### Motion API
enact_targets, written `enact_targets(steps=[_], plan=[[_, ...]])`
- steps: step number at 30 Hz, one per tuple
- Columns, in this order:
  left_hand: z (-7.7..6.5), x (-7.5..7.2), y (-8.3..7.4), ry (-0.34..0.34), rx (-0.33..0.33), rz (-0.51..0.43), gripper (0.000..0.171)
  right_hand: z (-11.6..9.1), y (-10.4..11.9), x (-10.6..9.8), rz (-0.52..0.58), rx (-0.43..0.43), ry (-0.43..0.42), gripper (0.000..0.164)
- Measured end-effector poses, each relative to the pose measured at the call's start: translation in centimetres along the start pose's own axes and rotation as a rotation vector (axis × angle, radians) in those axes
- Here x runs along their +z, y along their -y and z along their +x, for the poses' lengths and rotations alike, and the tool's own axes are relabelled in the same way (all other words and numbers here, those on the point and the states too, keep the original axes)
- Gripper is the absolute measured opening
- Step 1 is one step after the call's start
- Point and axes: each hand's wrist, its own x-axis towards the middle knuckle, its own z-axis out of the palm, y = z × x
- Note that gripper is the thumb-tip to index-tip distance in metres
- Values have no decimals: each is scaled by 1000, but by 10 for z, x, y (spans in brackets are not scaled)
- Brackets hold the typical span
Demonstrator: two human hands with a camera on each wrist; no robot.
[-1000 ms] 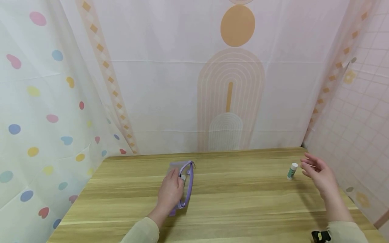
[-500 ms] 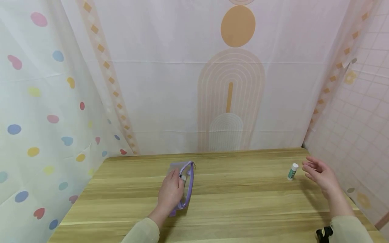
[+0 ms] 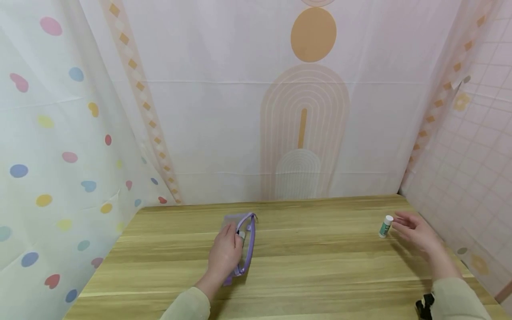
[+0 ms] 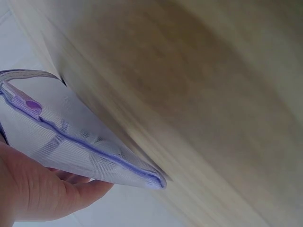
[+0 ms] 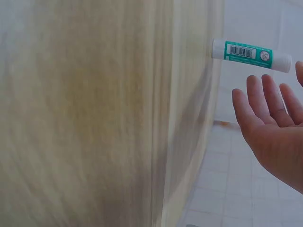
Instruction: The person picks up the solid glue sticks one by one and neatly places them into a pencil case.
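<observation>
A mesh zip pouch with purple trim stands on the table, its zipped side parted. My left hand grips it from the left, thumb on the near side in the left wrist view, where the pouch shows dim shapes through its mesh. A pale and dark item peeks out beside the fingers. Toward the right of the table, a glue stick with a white cap and green label stands upright. Just right of its cap is my right hand, fingers loosely extended and holding nothing. The right wrist view shows the glue stick beyond the fingertips.
The wooden table runs back to a patterned curtain. A dotted cloth hangs at the left and a checked cloth at the right. A black strap piece sits by the right sleeve.
My right hand first drew slightly back, then lowered and moved left, closer to the glue stick. My left hand and the pouch stay in place.
</observation>
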Motion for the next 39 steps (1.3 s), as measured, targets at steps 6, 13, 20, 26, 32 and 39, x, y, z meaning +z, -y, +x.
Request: enact_targets(steps=[6, 13, 20, 26, 32, 39], plan=[[0, -1, 0, -1, 3, 3, 46, 4, 1, 6, -50, 16, 26, 63], [0, -1, 0, -3, 4, 1, 45, 6, 3, 10, -67, 17, 43, 61], [0, 0, 1, 5, -8, 6, 46, 9, 0, 13, -58, 35, 47, 59], [0, -1, 0, -3, -3, 1, 45, 11, -2, 14, -52, 46, 39, 57], [-1, -2, 0, -8, 4, -5, 45, 12, -3, 16, -58, 48, 21, 55], [0, -1, 0, -13, 22, -3, 45, 12, -2, 17, -41, 45, -1, 55]])
